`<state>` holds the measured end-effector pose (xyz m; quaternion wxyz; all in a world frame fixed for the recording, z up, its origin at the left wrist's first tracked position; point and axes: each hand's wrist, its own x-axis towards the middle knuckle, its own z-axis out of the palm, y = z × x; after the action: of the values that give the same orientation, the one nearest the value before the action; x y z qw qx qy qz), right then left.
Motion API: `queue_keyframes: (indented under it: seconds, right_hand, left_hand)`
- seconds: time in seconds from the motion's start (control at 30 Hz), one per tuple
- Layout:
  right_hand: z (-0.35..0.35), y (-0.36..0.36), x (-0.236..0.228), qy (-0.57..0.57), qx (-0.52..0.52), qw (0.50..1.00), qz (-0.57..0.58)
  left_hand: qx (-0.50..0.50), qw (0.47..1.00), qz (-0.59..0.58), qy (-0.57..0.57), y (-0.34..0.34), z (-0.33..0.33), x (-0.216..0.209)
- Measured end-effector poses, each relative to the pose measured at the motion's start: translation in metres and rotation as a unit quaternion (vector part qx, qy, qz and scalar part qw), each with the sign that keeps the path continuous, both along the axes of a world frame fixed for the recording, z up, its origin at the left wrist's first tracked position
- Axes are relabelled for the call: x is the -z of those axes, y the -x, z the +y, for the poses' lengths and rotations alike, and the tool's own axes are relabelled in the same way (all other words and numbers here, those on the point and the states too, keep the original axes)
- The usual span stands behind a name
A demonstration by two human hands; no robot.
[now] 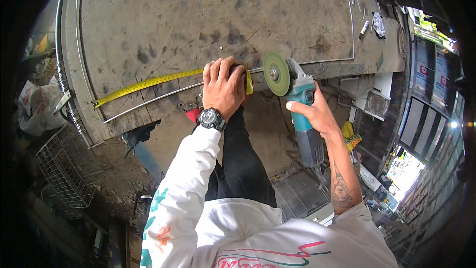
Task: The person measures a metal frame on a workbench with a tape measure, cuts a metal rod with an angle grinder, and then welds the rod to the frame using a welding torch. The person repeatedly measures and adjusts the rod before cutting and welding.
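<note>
My left hand (222,88), a watch (211,118) on its wrist, is closed over the case of a tape measure (249,81) at the near edge of the wooden worktop (198,25). The tape's yellow blade (153,81) runs out leftward along a thin metal rod (153,100), which is part of a bent rectangular outline on the board. My right hand (320,113) grips a teal angle grinder (302,100) by its body, thumb across the top. Its greenish disc (282,77) faces left, just right of the tape case. Whether the disc spins I cannot tell.
A metal pipe (63,77) wrapped with coiled wire borders the left side. A wire basket (64,168) and a white sack (37,104) are beyond it. A marker (364,30) and a crumpled packet (379,25) lie at the far right of the worktop, by several thin rods.
</note>
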<state>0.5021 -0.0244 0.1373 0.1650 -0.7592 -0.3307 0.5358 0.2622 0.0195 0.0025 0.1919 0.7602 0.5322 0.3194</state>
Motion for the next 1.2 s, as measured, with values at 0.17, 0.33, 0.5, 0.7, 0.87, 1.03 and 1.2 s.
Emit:
queue_keyframes:
  seconds: [0.17, 0.33, 0.5, 0.7, 0.87, 1.03, 1.2]
  right_hand:
    - [0.0037, 0.0059, -0.0051, 0.010, -0.001, 1.000, -0.012]
    - [0.0050, 0.0068, -0.0078, 0.019, 0.002, 1.000, -0.022]
    - [0.0074, 0.0058, -0.0090, 0.025, 0.002, 1.000, -0.018]
    - [0.0060, 0.0078, -0.0085, 0.014, -0.003, 1.000, -0.018]
    - [0.0073, 0.0069, -0.0085, 0.018, -0.008, 0.999, -0.031]
    - [0.0052, 0.0038, -0.0066, 0.016, -0.009, 1.000, -0.025]
    - [0.0037, 0.0062, -0.0071, 0.011, -0.012, 0.999, -0.029]
  left_hand:
    - [0.001, 1.000, -0.002, 0.008, 0.0007, -0.0004, 0.0005]
    - [0.002, 1.000, -0.008, 0.017, 0.0021, -0.0015, 0.0012]
    - [0.005, 1.000, -0.007, 0.021, 0.0017, -0.0008, 0.0005]
    - [0.002, 1.000, -0.007, 0.008, 0.0015, 0.0004, -0.0006]
    - [-0.003, 1.000, -0.006, 0.003, 0.0014, 0.0000, -0.0006]
    - [0.005, 1.000, -0.011, 0.022, 0.0008, -0.0015, 0.0019]
    - [0.006, 1.000, -0.010, 0.021, 0.0014, -0.0007, 0.0019]
